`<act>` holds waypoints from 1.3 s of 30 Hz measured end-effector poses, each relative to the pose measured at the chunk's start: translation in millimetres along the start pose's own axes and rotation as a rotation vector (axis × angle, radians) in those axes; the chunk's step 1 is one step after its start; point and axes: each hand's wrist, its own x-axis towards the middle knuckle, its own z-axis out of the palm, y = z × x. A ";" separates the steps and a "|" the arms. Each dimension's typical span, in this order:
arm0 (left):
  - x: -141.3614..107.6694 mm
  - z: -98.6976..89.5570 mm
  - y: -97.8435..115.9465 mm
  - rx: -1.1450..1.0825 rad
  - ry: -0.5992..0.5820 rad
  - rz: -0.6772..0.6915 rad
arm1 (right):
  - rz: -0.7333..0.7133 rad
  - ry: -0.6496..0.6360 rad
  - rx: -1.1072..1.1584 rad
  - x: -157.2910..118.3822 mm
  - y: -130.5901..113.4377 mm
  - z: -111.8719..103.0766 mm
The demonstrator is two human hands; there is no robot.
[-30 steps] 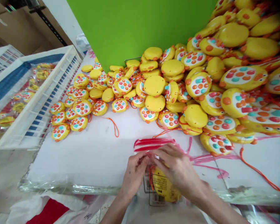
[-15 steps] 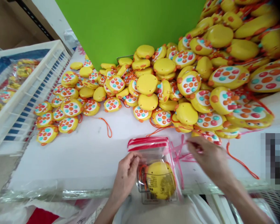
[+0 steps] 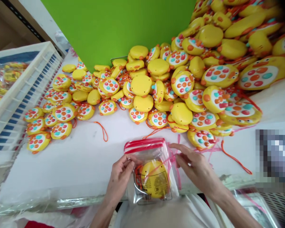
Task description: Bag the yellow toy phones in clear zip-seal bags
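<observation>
On the near edge of the table, a clear zip bag (image 3: 146, 148) with a red top strip holds a yellow duck-like toy (image 3: 154, 172), its plain back up, and its orange cord (image 3: 138, 175). My left hand (image 3: 122, 169) pinches the bag's left edge. At the bag's right side my right hand (image 3: 192, 161) has its index finger stretched toward the red strip, while thumb and other fingers are closed on a thin pink ribbon (image 3: 161, 163). That ribbon slants across the bag's front. More pink ribbon (image 3: 179, 177) lies on the table beside the bag.
A large heap of yellow toys (image 3: 142, 85) with coloured dots covers the table's far side, rising at the right. Behind it stands a green panel (image 3: 123, 28). A white crate (image 3: 41, 79) with bagged toys is at the left. Loose orange cords (image 3: 102, 130) lie on the white tabletop (image 3: 80, 171).
My right hand has moved left to the bag's edge, bringing a pink ribbon across the bag. My left hand keeps its pinch. The whole view has shifted slightly.
</observation>
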 end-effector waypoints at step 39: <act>-8.7 -6.0 -4.0 -0.158 -0.010 -0.086 | 0.195 -0.252 0.360 29.6 14.2 20.9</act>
